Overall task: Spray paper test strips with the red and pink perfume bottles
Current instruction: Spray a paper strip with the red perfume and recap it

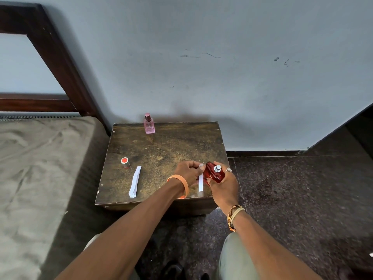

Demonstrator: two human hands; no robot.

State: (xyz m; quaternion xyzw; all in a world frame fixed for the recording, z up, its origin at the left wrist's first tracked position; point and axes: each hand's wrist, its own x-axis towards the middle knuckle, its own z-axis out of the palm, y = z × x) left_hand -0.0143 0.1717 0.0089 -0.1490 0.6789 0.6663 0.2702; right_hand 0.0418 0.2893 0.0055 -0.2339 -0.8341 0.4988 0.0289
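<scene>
Clearly the spraying is about to start. The left hand [188, 172] pinches one paper strip [200, 182] by its top end, so the rest hangs free just beside the bottle with the fingers kept off the part meant to catch the mist. The right hand [223, 186] is curled round the red perfume bottle [215, 174], held touching or nearly touching the strip, with its silver nozzle [217, 168] bare on top. I can't tell whether a finger is on the nozzle yet.

The bottle's red cap [125, 162] stands well to the left of the left hand, out of the way. The spare strips [135, 181] lie in a stack between the cap and that hand, near enough to reach. The pink perfume bottle [149, 124] waits capped, far beyond both hands at the back edge of the small wooden table [171, 146], presumably for its later turn.
</scene>
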